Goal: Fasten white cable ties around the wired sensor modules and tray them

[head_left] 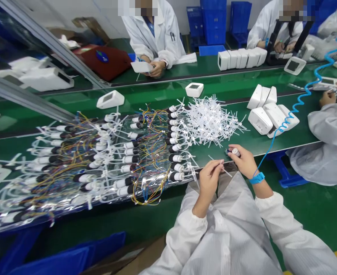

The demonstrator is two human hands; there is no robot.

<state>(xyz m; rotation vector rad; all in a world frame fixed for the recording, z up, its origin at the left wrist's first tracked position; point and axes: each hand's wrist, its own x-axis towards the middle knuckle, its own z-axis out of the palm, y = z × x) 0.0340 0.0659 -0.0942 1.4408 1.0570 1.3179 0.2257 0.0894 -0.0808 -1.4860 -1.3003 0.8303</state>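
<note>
My left hand (211, 173) pinches a thin white strip (227, 173), which looks like a piece of tubing, at the table's front edge. Close by on the right, my right hand (244, 162) grips a small white cylinder (236, 152) with a dark end, like a small pump motor; its lower side is hidden by the fingers. The two parts are apart. Beyond my hands lies a loose pile of thin white tubes (210, 120) with small joints. To the left, rows of similar black-and-white cylinders (177, 176) with wires and white tubes rest on clear plastic.
White devices with screens (260, 120) are stacked to the right; single ones (194, 89) stand behind the pile. A coiled blue cord (300, 100) runs to my right wristband (257, 178). Co-workers in white coats (159, 30) sit opposite, another person's sleeve (328, 118) at right.
</note>
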